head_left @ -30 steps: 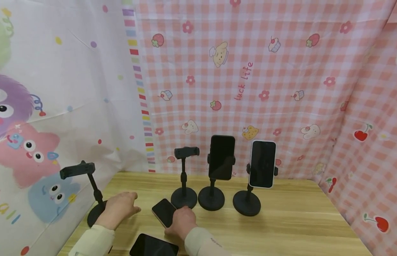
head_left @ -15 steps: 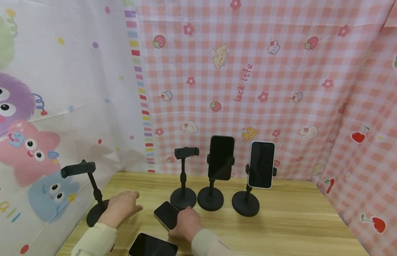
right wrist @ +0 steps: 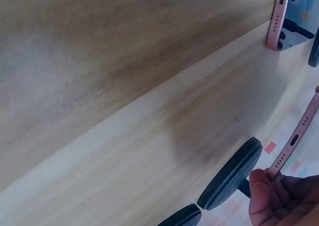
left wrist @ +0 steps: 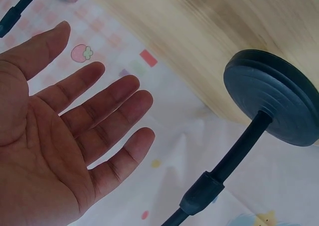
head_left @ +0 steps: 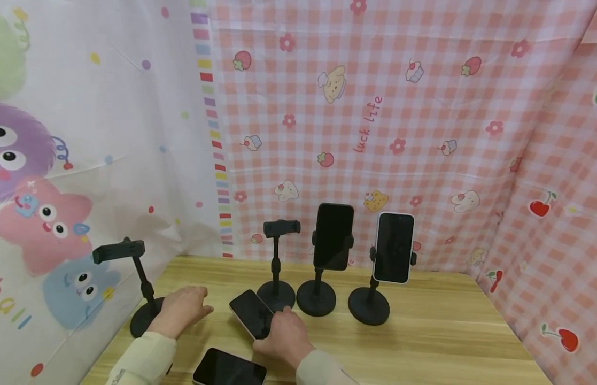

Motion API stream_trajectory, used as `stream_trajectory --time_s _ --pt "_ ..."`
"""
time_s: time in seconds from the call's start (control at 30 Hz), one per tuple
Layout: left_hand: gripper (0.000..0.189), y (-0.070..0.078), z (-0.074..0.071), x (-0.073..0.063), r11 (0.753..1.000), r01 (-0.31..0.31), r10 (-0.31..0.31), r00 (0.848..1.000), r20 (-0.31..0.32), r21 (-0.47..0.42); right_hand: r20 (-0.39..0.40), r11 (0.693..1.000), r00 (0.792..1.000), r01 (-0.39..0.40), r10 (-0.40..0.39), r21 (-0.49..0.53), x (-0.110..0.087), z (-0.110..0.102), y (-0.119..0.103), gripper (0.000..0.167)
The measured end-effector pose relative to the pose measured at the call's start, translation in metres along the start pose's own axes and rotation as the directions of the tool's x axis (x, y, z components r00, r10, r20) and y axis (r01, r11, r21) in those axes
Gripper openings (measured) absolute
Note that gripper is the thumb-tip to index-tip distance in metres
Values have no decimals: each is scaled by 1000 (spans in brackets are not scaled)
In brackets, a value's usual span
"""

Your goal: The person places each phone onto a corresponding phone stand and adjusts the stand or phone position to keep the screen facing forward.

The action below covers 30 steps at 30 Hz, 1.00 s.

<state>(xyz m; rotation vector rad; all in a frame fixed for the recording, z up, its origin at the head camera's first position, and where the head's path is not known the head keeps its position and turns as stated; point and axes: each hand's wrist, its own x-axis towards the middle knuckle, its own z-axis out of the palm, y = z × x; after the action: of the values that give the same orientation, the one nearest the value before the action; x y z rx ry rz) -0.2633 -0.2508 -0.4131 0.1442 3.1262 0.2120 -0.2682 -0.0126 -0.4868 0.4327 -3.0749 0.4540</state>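
Note:
A dark-screened smartphone (head_left: 252,314) with a pink edge is gripped by my right hand (head_left: 286,336), thumb and fingers at its right end. In the right wrist view, the right hand (right wrist: 281,193) pinches the thin pink phone edge (right wrist: 295,138), above the table. My left hand (head_left: 181,309) hovers beside the leftmost black phone stand (head_left: 143,283), holding nothing. Its fingers are spread with the palm showing in the left wrist view (left wrist: 94,116). A second phone (head_left: 229,368) lies flat on the table near the front, screen up.
Behind the held phone stands a black phone stand (head_left: 276,267) with a bare clamp. To its right, two more stands carry a black phone (head_left: 334,236) and a white-framed phone (head_left: 395,247). Patterned cloths (head_left: 423,160) hang round the wooden table (head_left: 447,342).
The right hand has shifted slightly to the right, and the held phone has risen and tilted a little. The left hand stays almost where it was.

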Motion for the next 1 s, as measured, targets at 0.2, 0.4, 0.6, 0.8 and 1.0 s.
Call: stream_trajectory --time_s 0.2,0.4,0.6,0.8,1.0 --pt "27 -2 2 1 1000 -7 7 1000 -18 15 -137 998 989 63 -63 -2 -5 -5 -3 63" --pt "27 -2 4 1 1000 -2 2 1000 -3 10 -221 995 971 94 -86 26 -8 -11 -4 68" --pt "26 -3 7 1 1000 3 -3 1000 -1 -3 -248 992 965 104 -85 66 -13 -19 -4 68" --pt "30 -4 7 1 1000 4 -4 1000 -3 -4 -304 987 949 124 -88 102 -21 -25 -5 70" --pt "33 -5 6 1 1000 14 -14 999 33 -5 -324 985 942 131 -88 114 -26 -31 -8 76"
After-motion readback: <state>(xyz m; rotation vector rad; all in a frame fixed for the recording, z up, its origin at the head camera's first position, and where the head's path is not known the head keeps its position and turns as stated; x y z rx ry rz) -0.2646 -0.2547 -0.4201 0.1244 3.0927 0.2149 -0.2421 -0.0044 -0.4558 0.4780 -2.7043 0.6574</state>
